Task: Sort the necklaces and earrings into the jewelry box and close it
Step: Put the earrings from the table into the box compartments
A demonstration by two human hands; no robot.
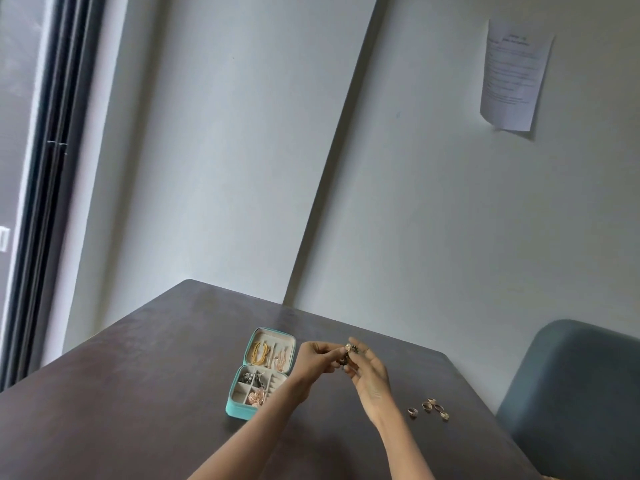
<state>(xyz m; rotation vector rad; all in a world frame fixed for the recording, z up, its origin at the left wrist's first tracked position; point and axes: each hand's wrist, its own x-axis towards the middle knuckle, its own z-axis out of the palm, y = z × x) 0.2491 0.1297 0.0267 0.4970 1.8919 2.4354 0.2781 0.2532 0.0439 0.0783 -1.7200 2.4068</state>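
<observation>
Pale walls meet in a corner behind a dark desk (145,368), with a sheet of paper (512,74) taped up and a blue-grey chair (571,386) at the right. The teal jewelry box (239,408) lies open, necklaces hung in its lid, pieces in its compartments. Just beside it, above the desk, the left hand (317,365) and right hand (369,375) both pinch one small dark-and-gold piece (348,353), probably an earring. Each grip is clenched on it. It looks light, stiff and fiddly; best held by its body. Five rings (429,408) lie near the right wrist.

Matt dark table (138,393), shiny metal rings (428,407) — paper sheet (512,74)
</observation>
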